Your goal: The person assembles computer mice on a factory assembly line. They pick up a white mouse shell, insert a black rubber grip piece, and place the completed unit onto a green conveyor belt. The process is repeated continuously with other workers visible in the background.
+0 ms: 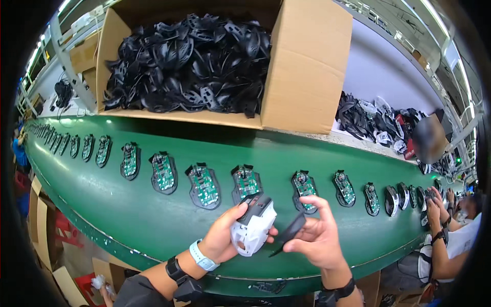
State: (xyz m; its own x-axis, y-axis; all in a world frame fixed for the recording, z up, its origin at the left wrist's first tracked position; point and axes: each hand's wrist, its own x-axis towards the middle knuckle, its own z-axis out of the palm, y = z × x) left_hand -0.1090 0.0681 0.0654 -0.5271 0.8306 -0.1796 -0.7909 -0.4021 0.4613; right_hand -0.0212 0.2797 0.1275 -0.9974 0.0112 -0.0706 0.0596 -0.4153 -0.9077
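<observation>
My left hand (223,236) is closed round a partly built computer mouse (255,227), with a dark grey front and a bare white rear frame. Between the thumb and fingers of my right hand (323,238) is a curved black plastic cover (291,233), held just right of the mouse and apart from its white frame. Beyond my hands, mouse bases with green circuit boards lie in a row on the green belt; one such base (246,181) is partly covered by the mouse, and another base (305,184) lies behind my right fingers.
A large cardboard box (307,66) full of black plastic covers (189,61) stands beyond the green conveyor belt (128,204). More black and white parts (368,120) are heaped on the shelf at right. At far right, a co-worker's hands (434,207) are over the belt.
</observation>
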